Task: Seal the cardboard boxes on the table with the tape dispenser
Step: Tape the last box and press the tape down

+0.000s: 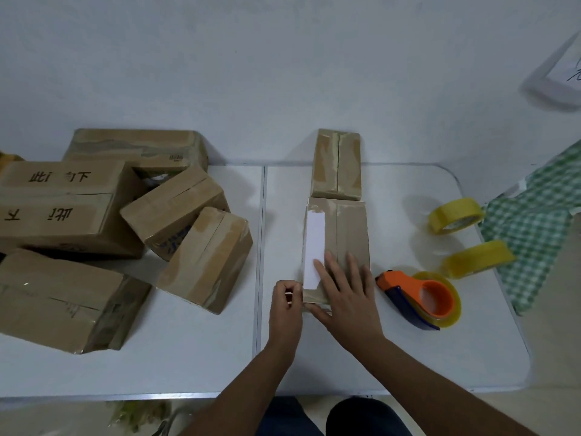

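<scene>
- Desk (195, 357): white, smooth, matte; seam runs 12-to-6 down the mid; rounded corner at 3 o'clock.
- Work box (349, 228): long narrow cardboard box, centre of desk, flaps meeting in a lengthwise seam; brown, scuffed, old glossy tape patches. White rectangular label (314, 247) on its left half.
- Left hand (284, 305): at 6–7 o'clock of work box, fingers (290, 289) curled at the near left corner, seem to pinch a small pale bit (tape end or label edge; can't tell which).
- Right hand (344, 291): flat on box top at near end, fingers spread & released, pressing down, gripping nothing.
- Tape dispenser (419, 298): lying on desk at 3–4 o'clock of work box, just beside right hand, untouched. Orange plastic body, dark blue guard, clear yellowish roll.
- Step, my read: box being steadied/smoothed at near end; taping pass not yet started on this seam.
- Next move needs: right hand to lift off, take dispenser; left to hold box steady; tape laid along the seam.
- Second box (336, 163): at 12 o'clock, touching work box's far end; shorter, creased, tape-patched.
- Box pile (103, 221): approx. six boxes at 9 o'clock, tilted & leaning on each other; some w/ black printed characters.
- Spare tape rolls: two yellow rings, one (456, 215) at 2 o'clock, one (478, 258) at 3.
- Green check cloth (540, 221): soft, rumpled, over desk's right edge.
</scene>
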{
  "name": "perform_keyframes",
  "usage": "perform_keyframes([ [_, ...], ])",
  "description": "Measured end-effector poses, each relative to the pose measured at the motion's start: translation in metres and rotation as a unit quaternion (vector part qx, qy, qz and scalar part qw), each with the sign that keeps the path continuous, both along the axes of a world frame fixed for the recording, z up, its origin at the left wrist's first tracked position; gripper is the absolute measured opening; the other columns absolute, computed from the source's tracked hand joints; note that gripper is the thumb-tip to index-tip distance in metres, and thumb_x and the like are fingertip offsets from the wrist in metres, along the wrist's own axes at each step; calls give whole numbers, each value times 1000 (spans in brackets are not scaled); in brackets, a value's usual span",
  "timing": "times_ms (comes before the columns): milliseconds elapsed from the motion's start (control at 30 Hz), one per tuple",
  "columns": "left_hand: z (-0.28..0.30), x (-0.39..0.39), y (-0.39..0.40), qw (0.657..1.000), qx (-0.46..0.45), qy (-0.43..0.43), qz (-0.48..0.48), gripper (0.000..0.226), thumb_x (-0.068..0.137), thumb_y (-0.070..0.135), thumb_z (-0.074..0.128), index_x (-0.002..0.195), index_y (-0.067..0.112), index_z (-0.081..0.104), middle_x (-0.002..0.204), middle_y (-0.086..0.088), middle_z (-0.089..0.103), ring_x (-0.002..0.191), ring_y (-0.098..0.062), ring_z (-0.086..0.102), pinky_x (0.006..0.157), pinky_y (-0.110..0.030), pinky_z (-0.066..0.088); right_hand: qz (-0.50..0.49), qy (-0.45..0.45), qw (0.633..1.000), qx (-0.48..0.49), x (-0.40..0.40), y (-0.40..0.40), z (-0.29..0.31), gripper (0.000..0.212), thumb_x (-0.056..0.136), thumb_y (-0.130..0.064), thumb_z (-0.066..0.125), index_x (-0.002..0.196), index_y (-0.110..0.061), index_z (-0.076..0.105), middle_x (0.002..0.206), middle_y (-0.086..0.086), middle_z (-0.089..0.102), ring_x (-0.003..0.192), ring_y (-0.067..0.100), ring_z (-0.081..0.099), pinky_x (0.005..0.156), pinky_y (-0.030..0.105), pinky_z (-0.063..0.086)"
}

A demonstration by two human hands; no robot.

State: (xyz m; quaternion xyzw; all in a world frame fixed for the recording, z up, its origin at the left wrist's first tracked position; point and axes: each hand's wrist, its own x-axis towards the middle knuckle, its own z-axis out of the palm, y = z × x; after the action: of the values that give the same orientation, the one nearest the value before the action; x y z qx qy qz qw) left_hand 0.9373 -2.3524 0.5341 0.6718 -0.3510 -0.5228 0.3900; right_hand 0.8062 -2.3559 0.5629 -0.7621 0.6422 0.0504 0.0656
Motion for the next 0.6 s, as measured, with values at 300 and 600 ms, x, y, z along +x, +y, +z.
perform_keyframes([
  [300, -3, 14, -29, 991, 69, -68, -97, 15, 104, 24, 47, 109, 14, 56, 108, -2, 62, 94, -12, 60, 69, -16, 46, 4, -7, 1000, 2, -1, 0, -3, 80, 89, -69, 35, 155, -28, 14, 163, 1, 10, 149, 35, 3, 118, 55, 1],
  [600, 13, 66, -18, 894, -156, -180, -379, 7, 93, 28, 67, 95, 22, 64, 90, 16, 64, 85, -3, 60, 75, -13, 47, 9, -5, 1000, 8, -2, -1, -7, 83, 88, -75, 15, 156, -30, 2, 164, 0, -3, 149, 35, -8, 117, 53, -6],
])
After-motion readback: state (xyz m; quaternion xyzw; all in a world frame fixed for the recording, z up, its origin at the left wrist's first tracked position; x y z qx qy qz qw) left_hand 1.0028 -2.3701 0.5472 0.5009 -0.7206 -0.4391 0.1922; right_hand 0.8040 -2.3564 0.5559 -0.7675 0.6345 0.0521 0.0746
